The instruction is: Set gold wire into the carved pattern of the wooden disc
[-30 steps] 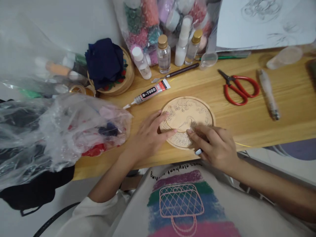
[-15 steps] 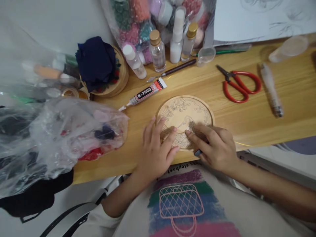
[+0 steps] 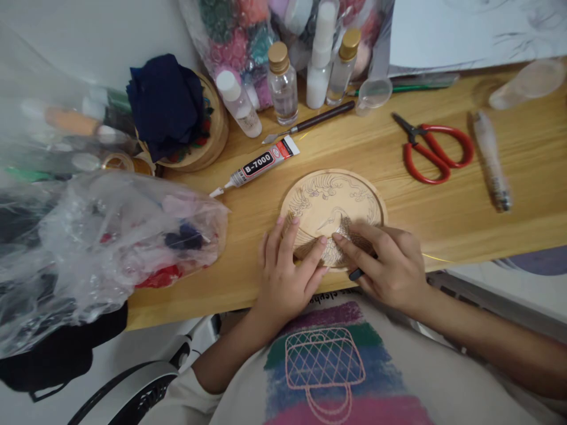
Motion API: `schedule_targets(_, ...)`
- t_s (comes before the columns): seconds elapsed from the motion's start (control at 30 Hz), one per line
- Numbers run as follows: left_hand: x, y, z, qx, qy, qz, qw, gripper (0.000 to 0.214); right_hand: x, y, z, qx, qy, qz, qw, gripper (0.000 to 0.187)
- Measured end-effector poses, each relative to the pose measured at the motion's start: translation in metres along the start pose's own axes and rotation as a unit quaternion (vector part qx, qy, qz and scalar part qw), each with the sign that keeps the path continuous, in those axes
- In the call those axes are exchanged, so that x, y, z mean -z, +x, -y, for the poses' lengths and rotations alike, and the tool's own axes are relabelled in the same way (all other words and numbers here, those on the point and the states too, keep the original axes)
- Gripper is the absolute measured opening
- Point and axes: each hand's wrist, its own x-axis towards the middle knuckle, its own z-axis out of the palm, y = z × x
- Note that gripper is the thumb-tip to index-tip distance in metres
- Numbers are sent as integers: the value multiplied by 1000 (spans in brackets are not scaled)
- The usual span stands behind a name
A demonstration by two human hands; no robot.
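A round wooden plaque (image 3: pixel 314 221) lies on the table with a crane and feather pattern drawn in dark lines. My left hand (image 3: pixel 290 265) rests over its lower left edge, fingers spread, the fingertips touching the drawn surface. On the lower right part of the plaque, my right hand (image 3: pixel 387 262) has its fingers bent and pressed down close to the crane's neck. A short dark end (image 3: pixel 355 274) sticks out beneath the right fingers; the rest of that item is hidden by the hand.
Behind the plaque lie a B-7000 glue tube (image 3: pixel 261 162), a palette knife (image 3: pixel 310 123) and several small bottles (image 3: pixel 283 94). Red-handled scissors (image 3: pixel 436 147) and a pale pen-like tool (image 3: pixel 492 159) are to the right. A plastic bag (image 3: pixel 133 230) covers the table's left side.
My left hand has shifted slightly right on the plaque. The right hand stays in nearly the same place. The view has moved a little.
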Motion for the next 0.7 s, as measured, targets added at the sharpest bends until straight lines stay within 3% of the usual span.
schedule_targets(0.3,0,1,0,-2,2,-1,1000,36,1,0,-3,-32,48,8,998,36)
schedule_targets(0.4,0,1,1,-2,3,3,1000,36,5,6,-10,-41,57,5,997,29)
schedule_targets(0.5,-1,1,1,-2,5,1,1000,35,10,17,-21,-13,69,4,998,18)
schedule_targets(0.7,-1,0,1,-2,6,-5,1000,36,16,35,-41,80,90,97,988,21)
